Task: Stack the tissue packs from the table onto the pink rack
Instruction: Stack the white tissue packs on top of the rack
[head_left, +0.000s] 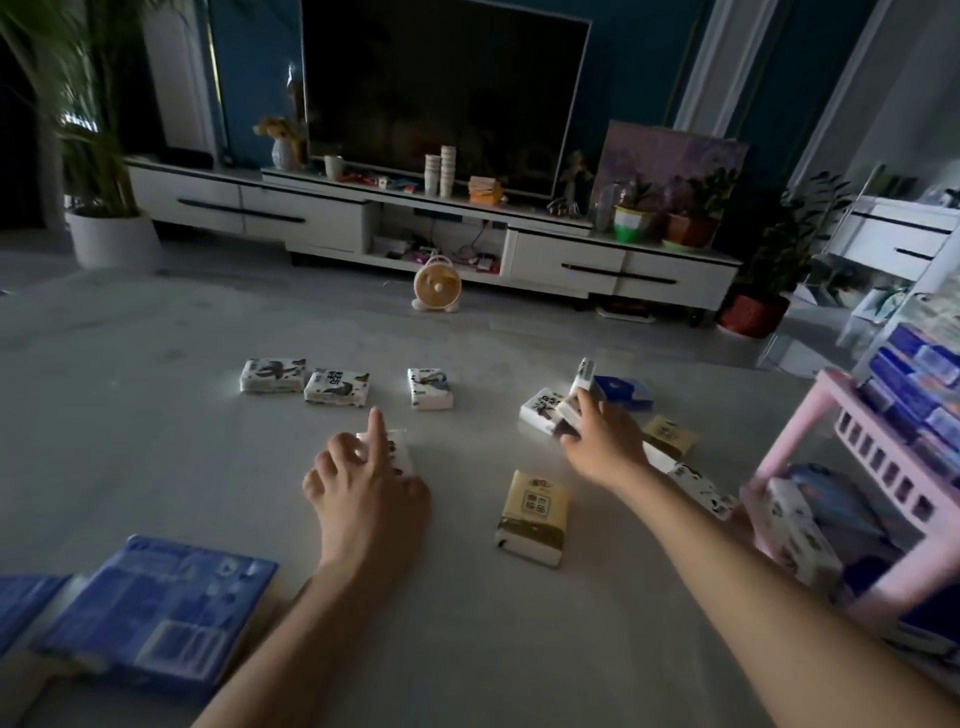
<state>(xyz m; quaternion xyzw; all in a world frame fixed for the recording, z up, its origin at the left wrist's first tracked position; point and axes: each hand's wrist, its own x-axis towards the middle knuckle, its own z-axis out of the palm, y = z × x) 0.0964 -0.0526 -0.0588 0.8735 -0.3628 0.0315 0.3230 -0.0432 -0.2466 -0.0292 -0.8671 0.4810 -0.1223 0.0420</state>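
Right hand (602, 436) clamped on tilted pack (582, 382), long axis pointing away, far end up off the counter (467, 634); rack (792, 431) is near on its right, so the right arm is closer; left hand (363, 483) lies on white pack (397, 452), index straight, grip unclear.

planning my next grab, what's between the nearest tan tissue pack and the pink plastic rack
Head view: a white tissue pack with black print lies between the tan tissue pack and the pink plastic rack, and the right forearm crosses there.
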